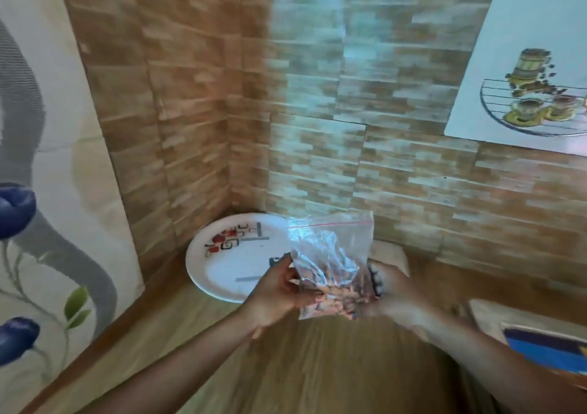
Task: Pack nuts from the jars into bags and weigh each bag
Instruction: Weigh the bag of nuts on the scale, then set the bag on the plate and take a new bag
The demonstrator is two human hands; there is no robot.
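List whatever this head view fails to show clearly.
Head view:
Nuts: blurred inside the zip bag; kind unclear.
Right hand: motion-blurred, partly behind the zip bag; grip unclear.
Plate: right part hidden by the zip bag and left hand.
Blue-edged object: cut off by the frame's right edge.

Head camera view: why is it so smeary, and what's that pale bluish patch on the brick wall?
Head view: the right hand and the bag smear with motion blur; the bluish patch on the wall is likely glare washing out the bricks; the wide lens bends the edges.
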